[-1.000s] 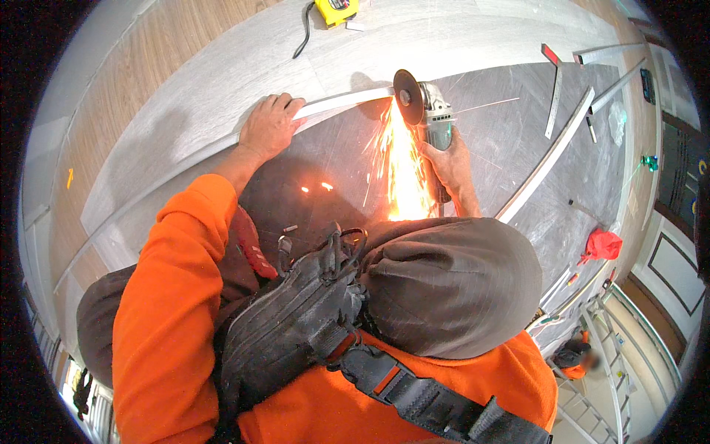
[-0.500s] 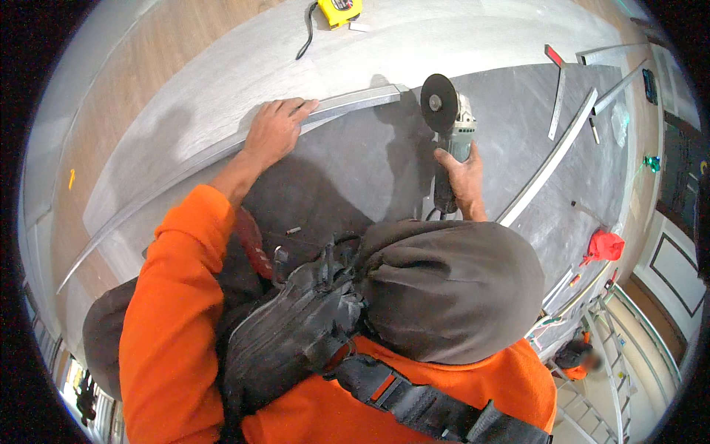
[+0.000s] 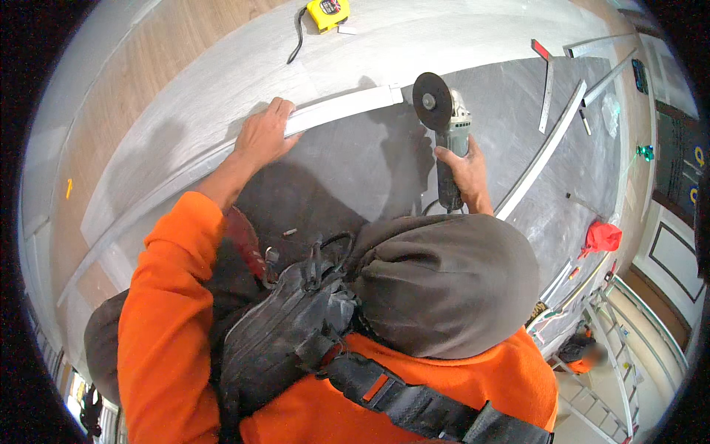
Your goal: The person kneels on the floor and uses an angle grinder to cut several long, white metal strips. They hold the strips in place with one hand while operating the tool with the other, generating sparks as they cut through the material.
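My left hand (image 3: 265, 133) is closed around a long, pale metal profile (image 3: 344, 106) that runs from the lower left toward the middle of the view. A broad white face of the profile is turned up, and its cut end lies just left of the disc. In my right hand (image 3: 469, 175) is an angle grinder (image 3: 452, 144) with a green-grey body, held upright by its dark grip. Its black disc (image 3: 432, 101) is close to the profile's end but apart from it. Whether the disc is spinning cannot be told.
A yellow tape measure (image 3: 328, 13) lies beyond the profile. To the right are a red-handled square (image 3: 546, 81), another long profile (image 3: 543, 152), a marker (image 3: 586, 122) and a red cloth-like bundle (image 3: 600, 238). A co-worker (image 3: 580, 351) is near a ladder (image 3: 623, 362) at lower right.
The profile has rolled in my left hand, so its wide white face now shows on top. My left fingers have curled further round it. The grinder has shifted only slightly.
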Demonstrator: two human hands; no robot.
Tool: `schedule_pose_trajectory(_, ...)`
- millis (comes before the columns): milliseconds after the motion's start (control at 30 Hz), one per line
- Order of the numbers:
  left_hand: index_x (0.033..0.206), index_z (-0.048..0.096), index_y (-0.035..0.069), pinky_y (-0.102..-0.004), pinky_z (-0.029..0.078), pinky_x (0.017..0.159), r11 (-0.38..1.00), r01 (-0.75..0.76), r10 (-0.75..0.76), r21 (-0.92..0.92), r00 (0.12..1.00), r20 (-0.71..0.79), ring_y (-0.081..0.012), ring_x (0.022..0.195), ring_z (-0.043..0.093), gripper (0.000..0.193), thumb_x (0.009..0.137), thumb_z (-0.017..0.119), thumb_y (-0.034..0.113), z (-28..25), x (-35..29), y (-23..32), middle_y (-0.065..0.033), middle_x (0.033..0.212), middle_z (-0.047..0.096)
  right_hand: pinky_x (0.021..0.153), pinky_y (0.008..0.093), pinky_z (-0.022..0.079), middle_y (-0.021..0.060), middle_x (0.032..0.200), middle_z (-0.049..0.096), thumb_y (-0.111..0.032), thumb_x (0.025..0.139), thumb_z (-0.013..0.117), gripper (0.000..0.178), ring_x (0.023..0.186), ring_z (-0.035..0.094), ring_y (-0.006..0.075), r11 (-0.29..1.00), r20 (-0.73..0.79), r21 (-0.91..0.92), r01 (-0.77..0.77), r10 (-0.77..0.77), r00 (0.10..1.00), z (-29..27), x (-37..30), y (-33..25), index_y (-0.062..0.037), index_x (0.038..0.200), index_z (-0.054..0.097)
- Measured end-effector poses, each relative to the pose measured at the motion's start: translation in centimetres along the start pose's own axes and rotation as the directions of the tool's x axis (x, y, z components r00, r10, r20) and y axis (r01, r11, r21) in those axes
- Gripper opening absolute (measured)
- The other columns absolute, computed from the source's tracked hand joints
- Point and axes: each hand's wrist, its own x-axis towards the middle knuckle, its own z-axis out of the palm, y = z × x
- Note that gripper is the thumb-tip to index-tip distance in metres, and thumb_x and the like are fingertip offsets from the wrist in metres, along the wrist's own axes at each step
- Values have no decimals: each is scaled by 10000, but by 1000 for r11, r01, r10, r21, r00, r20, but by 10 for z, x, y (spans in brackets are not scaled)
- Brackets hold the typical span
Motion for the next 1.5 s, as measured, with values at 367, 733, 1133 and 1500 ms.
schedule_pose_trajectory(367, 1187, 549, 46, -470, 565, 814, 996, -60, 54, 63, 995, 82, -380, 957, 675, 479, 803, 754, 246, -10, -41, -27, -162, 1115, 618, 968, 405, 512, 243, 1177, 694, -367, 707, 813, 820, 1089, 676, 333, 992, 230, -102, 79, -54, 972, -12, 8, -23, 99, 1332, 558)
schedule_pose_trajectory(733, 1178, 548, 43, -499, 532, 868, 1000, -4, 4, -1, 972, 234, -396, 1014, 652, 483, 798, 771, 241, -18, -45, -22, -172, 1136, 616, 929, 438, 527, 261, 1130, 710, -350, 697, 826, 747, 1062, 696, 376, 911, 398, -279, 304, -178, 900, -30, 37, -31, 37, 1294, 594)
schedule_pose_trajectory(1133, 1105, 568, 30, -488, 515, 884, 995, -96, 93, 12, 981, 170, -386, 1026, 623, 514, 869, 738, 453, 18, -51, -11, -163, 1107, 582, 929, 452, 532, 277, 1113, 712, -348, 686, 827, 751, 1060, 698, 401, 857, 575, -355, 373, -114, 810, -33, 73, -26, 22, 1294, 589)
schedule_pose_trajectory(1500, 1117, 551, 30, -506, 498, 890, 994, -102, 105, -26, 977, 184, -403, 1056, 589, 511, 848, 763, 409, 26, -48, -10, -176, 1095, 553, 912, 407, 523, 217, 1092, 714, -317, 699, 827, 727, 999, 689, 309, 815, 598, -429, 389, -67, 799, -34, 77, -30, 29, 1293, 591)
